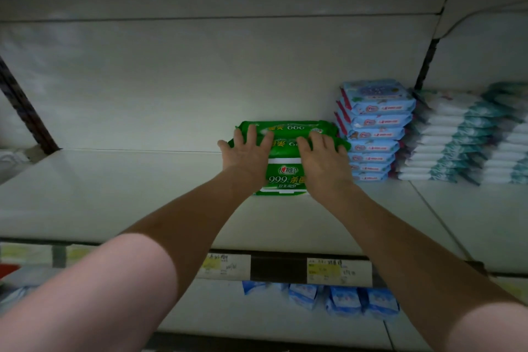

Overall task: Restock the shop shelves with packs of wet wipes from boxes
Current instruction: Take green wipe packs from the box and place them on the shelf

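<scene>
The green packs (285,177) sit at the centre of the frame, on the shelf (143,203), with their right end just beside the blue stack (374,134). The upper packs run with their long axis left to right across the picture. The wrists hide the ends of the nearer one.

Both hands lie on top. The left hand (248,151) covers the left half and the right hand (321,157) the right half, about level with each other. The fingers of both are spread and nearly straight, pointing up the frame toward the back wall. They press down on the packs rather than grip them. The left thumb reaches out past the left end.

Any squaring-up would likely mean pushing the packs away from the fingers, up the frame, or rightward against the blue stack.
</scene>
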### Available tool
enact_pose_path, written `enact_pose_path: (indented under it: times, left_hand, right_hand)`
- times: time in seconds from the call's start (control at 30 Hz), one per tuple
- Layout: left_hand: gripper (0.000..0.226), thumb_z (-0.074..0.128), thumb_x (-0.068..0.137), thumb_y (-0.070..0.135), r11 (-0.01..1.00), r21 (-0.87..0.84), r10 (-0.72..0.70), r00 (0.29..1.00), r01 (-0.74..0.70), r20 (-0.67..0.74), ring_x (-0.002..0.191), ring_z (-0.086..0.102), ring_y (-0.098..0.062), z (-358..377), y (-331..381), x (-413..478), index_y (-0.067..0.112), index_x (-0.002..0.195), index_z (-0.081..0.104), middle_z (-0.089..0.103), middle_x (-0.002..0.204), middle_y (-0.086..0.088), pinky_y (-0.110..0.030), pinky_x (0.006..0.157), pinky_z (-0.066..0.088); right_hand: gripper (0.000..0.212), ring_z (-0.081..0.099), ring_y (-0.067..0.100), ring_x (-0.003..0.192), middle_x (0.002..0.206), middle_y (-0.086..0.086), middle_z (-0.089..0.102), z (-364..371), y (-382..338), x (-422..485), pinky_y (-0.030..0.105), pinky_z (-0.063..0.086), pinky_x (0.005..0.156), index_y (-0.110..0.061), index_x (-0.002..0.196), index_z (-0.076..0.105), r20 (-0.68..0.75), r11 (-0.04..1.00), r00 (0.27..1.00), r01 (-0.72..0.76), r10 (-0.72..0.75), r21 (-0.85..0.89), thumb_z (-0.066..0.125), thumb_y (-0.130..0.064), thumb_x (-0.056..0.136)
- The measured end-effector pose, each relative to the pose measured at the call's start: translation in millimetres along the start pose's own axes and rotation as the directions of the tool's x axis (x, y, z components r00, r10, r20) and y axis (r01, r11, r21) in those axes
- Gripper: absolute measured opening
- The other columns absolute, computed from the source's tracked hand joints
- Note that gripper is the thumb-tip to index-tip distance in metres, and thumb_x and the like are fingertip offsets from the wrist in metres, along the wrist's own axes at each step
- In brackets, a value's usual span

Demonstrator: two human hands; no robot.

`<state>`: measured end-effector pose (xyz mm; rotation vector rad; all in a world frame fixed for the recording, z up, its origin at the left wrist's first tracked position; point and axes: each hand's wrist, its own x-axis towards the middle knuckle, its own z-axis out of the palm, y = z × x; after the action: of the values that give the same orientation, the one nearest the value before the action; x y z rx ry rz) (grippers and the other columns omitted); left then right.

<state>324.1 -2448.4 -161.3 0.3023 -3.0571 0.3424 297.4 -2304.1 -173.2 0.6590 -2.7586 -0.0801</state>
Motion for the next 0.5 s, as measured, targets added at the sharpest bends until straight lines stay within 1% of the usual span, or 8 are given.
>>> enact_pose_path:
  times: [0.1, 0.17, 0.23, 0.27, 0.33, 0.4, 0.5]
  left_hand:
    - [0.110, 0.075, 0.077, 0.043, 1.000, -0.007, 0.018, 1.000, -0.018, -0.005, 0.144, 0.009, -0.039, 0, 0, 5, 0.025, 0.152, -0.005, 0.004, 0.158, -0.014, -0.057, 0.112, 0.023]
    - [0.110, 0.075, 0.077, 0.043, 1.000, -0.001, 0.032, 0.999, -0.032, -0.010, 0.143, 0.011, -0.039, 2, -1, 7, 0.025, 0.151, -0.003, 0.007, 0.157, -0.014, -0.055, 0.113, 0.024]
    - [0.112, 0.076, 0.075, 0.045, 0.999, -0.008, 0.041, 0.999, -0.041, -0.010, 0.143, 0.013, -0.038, 1, -2, 10, 0.025, 0.152, -0.004, 0.008, 0.157, -0.014, -0.053, 0.112, 0.025]
    - [0.114, 0.077, 0.073, 0.046, 0.999, -0.008, 0.048, 0.999, -0.048, -0.007, 0.142, 0.015, -0.038, 0, -4, 12, 0.026, 0.152, -0.004, 0.009, 0.156, -0.014, -0.053, 0.112, 0.026]
    - [0.119, 0.078, 0.070, 0.051, 0.998, 0.017, 0.061, 0.998, -0.061, 0.001, 0.140, 0.018, -0.037, -2, -6, 16, 0.028, 0.152, -0.005, 0.012, 0.155, -0.013, -0.054, 0.110, 0.028]
    - [0.122, 0.078, 0.068, 0.054, 0.997, 0.045, 0.065, 0.998, -0.066, 0.024, 0.141, 0.016, -0.038, -4, -7, 21, 0.029, 0.152, -0.006, 0.010, 0.155, -0.012, -0.056, 0.109, 0.026]
    - [0.122, 0.079, 0.068, 0.051, 0.996, 0.025, 0.084, 0.993, -0.086, 0.078, 0.143, 0.012, -0.038, -5, -8, 26, 0.028, 0.152, -0.007, 0.006, 0.157, -0.012, -0.059, 0.109, 0.026]
  right_hand:
    - [0.084, 0.027, 0.034, 0.134, 0.143, 0.016, 0.026, -6, -4, 10, 0.056, 0.027, 0.109, -0.013, 0.147, 0.018, 0.076, 1.000, 0.997, -0.026, 0.026, -0.007, 0.069, -0.019, 0.081]
    - [0.098, 0.016, 0.036, 0.141, 0.150, 0.017, 0.016, -5, -7, 13, 0.061, 0.018, 0.111, -0.017, 0.150, 0.009, 0.122, 1.000, 0.992, -0.007, 0.007, -0.001, 0.074, -0.026, 0.078]
    - [0.109, 0.003, 0.035, 0.146, 0.157, 0.013, 0.004, 2, -10, 15, 0.061, 0.009, 0.112, -0.021, 0.152, -0.001, 0.125, 0.999, 0.991, 0.035, -0.038, 0.029, 0.076, -0.032, 0.076]
    - [0.111, 0.001, 0.034, 0.147, 0.158, 0.011, 0.002, 4, -10, 16, 0.061, 0.008, 0.113, -0.022, 0.152, -0.003, 0.122, 0.998, 0.991, 0.048, -0.053, 0.042, 0.077, -0.034, 0.075]
    - [0.113, 0.004, 0.032, 0.147, 0.159, 0.010, 0.005, 5, -7, 20, 0.060, 0.008, 0.114, -0.023, 0.152, -0.001, 0.127, 0.997, 0.990, 0.054, -0.060, 0.056, 0.078, -0.037, 0.073]
    - [0.112, 0.006, 0.032, 0.146, 0.158, 0.010, 0.008, 3, -6, 23, 0.060, 0.010, 0.113, -0.023, 0.152, 0.001, 0.147, 0.997, 0.987, 0.051, -0.058, 0.054, 0.079, -0.037, 0.072]
    - [0.114, 0.005, 0.035, 0.146, 0.159, 0.013, 0.003, -1, -8, 27, 0.062, 0.012, 0.112, -0.021, 0.152, -0.001, 0.196, 0.998, 0.979, 0.050, -0.054, 0.025, 0.078, -0.037, 0.072]
